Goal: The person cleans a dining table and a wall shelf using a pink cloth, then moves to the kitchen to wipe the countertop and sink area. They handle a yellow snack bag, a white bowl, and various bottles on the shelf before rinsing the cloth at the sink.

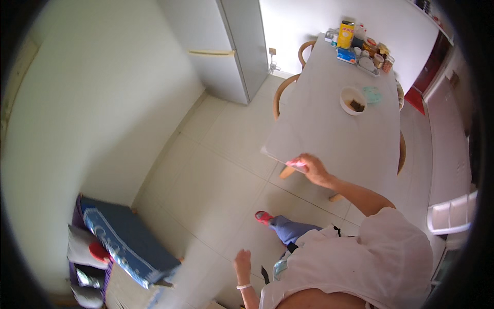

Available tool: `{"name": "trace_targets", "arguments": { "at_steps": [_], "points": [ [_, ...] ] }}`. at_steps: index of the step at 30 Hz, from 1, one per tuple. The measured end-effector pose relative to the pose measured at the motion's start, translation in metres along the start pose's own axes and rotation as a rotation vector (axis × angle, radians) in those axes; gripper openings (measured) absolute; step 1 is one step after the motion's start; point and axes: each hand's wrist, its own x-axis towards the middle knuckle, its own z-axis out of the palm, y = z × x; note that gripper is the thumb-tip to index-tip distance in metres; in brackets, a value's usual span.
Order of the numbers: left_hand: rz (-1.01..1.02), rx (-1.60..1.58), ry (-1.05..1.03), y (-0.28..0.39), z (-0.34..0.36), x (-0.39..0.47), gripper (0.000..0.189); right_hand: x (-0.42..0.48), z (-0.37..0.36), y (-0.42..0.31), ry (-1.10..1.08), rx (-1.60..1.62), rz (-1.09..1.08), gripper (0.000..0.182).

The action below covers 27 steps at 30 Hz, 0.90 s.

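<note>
At the near corner of the table [328,131], my right hand [317,172] holds a small pink item [296,163], perhaps a cloth; blur hides its exact kind. My left hand [242,264] hangs low over the tiled floor, a pale bracelet [244,286] at its wrist. Its fingers look curled, and nothing shows in it. Farther along the tabletop stands a white bowl [349,94] with dark pieces [356,105] in a little brownish liquid. A pale green cloth or bag [372,94] lies beside the bowl.
Jars, bottles and a yellow canister [345,34] crowd the table's far end. Wooden chairs [283,90] flank it. A grey refrigerator [227,50] stands by the wall. At lower left is a seat with a blue cover [127,239] and a grey cushion [83,247].
</note>
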Motion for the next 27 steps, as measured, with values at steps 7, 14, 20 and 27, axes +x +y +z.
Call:
{"name": "trace_targets", "arguments": {
  "at_steps": [7,14,20,27],
  "points": [
    [0.272,0.786,-0.308,-0.135,-0.031,0.161,0.040,0.030,0.057,0.084,0.282,-0.785,0.369,0.030],
    [0.020,0.584,-0.259,0.046,-0.084,0.355,0.041,0.108,0.111,0.115,0.384,-0.686,0.541,0.030],
    [0.149,0.608,-0.272,0.199,-0.083,0.518,0.041,0.181,0.108,0.174,0.531,-0.739,0.665,0.033],
    [0.333,0.744,-0.397,0.305,-0.029,0.687,0.042,0.201,0.095,0.175,0.530,-0.777,0.765,0.042]
  ]
}}
